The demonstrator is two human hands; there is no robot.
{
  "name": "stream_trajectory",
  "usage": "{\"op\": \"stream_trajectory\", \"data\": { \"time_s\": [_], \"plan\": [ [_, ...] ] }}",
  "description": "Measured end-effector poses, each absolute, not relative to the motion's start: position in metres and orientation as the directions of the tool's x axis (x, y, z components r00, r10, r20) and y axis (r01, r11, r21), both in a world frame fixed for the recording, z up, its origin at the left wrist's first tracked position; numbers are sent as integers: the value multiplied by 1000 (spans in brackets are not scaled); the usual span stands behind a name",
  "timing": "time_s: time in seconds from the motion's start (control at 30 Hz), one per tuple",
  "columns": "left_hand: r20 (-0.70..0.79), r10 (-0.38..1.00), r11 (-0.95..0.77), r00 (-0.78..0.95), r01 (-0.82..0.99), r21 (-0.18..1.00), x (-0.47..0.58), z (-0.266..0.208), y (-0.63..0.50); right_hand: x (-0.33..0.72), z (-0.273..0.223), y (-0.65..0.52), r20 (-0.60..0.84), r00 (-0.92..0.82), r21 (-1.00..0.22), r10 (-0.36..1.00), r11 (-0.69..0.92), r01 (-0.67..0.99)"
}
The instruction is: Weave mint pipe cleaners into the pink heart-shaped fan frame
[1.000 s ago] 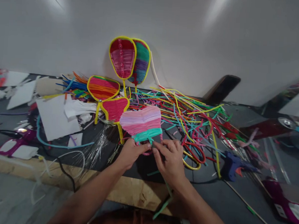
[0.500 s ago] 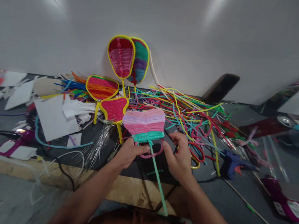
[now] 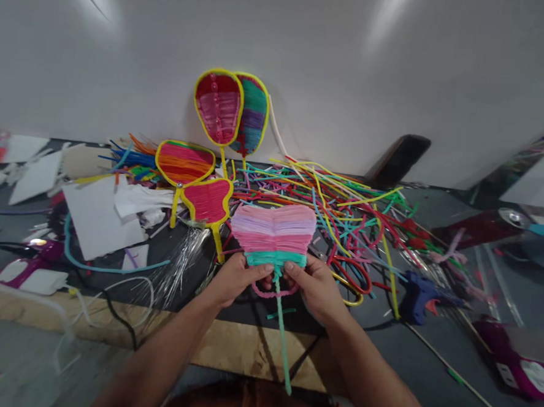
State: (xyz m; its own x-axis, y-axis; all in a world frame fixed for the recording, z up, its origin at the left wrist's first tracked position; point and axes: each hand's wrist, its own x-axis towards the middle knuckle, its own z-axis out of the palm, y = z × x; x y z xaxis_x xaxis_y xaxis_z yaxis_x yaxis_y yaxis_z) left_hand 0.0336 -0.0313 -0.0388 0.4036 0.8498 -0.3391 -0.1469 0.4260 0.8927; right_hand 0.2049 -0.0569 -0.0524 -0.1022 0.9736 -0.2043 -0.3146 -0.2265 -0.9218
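Note:
A pipe-cleaner fan (image 3: 274,228), banded pink, lavender, deeper pink and teal, is held upright between my hands above the table. My left hand (image 3: 236,281) is closed on its lower left edge, thumb on the teal band. At the lower right edge my right hand (image 3: 315,286) pinches the same band, its thumb close to the middle. From the centre a pale green twisted stem (image 3: 282,345) hangs down toward me. Below the teal band a pink pipe-cleaner loop (image 3: 266,293) sags; my fingers hide its upper ends.
Yellow-rimmed fans lean behind, including a red one (image 3: 208,199) and an orange-striped one (image 3: 186,163). Loose pipe cleaners (image 3: 300,190) spread across the back. Scissors (image 3: 353,279), a blue glue gun (image 3: 420,298), a phone (image 3: 401,161) and a can (image 3: 482,227) lie rightward; white card (image 3: 103,214) lies left.
My right hand has come in from the right and taken hold of the fan's lower right edge. The fan has shifted slightly right and faces me more squarely.

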Motion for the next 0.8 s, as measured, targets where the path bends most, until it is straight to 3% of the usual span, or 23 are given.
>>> {"op": "stream_trajectory", "data": {
  "time_s": [0.27, 0.57, 0.8],
  "plan": [
    [-363, 860, 433, 358, -137, 891, 35, -40, -32, 204, -53, -57, -205, -82, -923, 975, -221, -316],
    [-302, 865, 349, 401, -46, 936, 35, -36, -34, 198, -54, -57, -367, -155, -810, 917, -397, -431],
    [-307, 888, 375, 343, -153, 914, 39, -39, -34, 194, -59, -60, -288, -83, -855, 954, -295, -425]
  ]
}}
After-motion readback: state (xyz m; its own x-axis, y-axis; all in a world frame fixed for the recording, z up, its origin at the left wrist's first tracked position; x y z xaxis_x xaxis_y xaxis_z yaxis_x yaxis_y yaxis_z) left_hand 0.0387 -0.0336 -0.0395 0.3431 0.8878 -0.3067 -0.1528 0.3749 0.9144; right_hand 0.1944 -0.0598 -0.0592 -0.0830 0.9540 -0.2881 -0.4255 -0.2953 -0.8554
